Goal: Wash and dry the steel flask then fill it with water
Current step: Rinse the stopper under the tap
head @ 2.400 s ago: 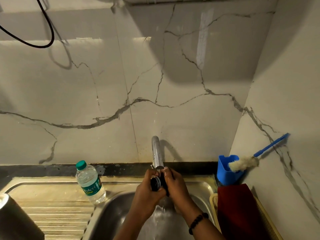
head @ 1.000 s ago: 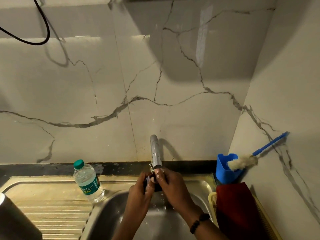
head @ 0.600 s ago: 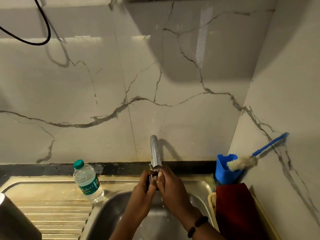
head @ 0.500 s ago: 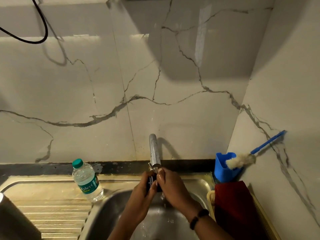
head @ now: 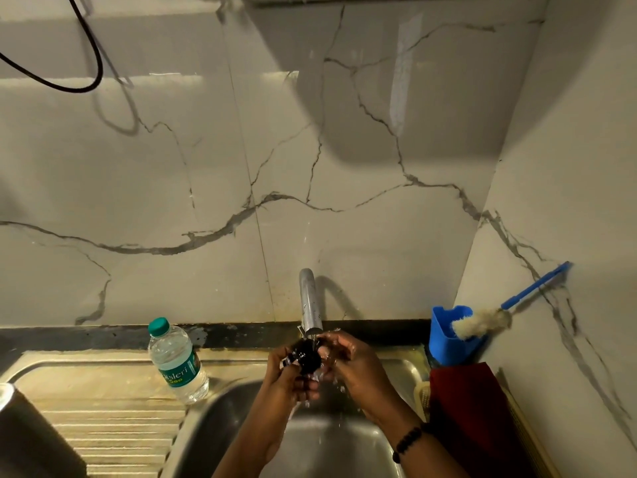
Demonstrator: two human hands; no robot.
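A small black flask lid point(head: 307, 358) is held under the steel tap point(head: 309, 301), and water runs over it and splashes into the sink basin point(head: 220, 426). My left hand point(head: 287, 377) grips the lid from below and the left. From the right, my right hand point(head: 358, 365) has its curled fingertips and thumb on the lid. The dark steel flask point(head: 24, 432) stands on the drainboard at the bottom left edge, apart from both hands and partly cut off by the frame.
A clear plastic water bottle point(head: 177, 363) with a green cap stands on the ribbed drainboard point(head: 103, 408). Right of the sink are a blue holder point(head: 448, 339) with a bottle brush point(head: 482, 322), a dark red cloth point(head: 472, 408) and a yellow basket point(head: 423, 395). Marble walls close the back and right.
Both hands stayed under the tap, turning and rubbing the black lid; it now faces up more between the fingers. Water keeps running.
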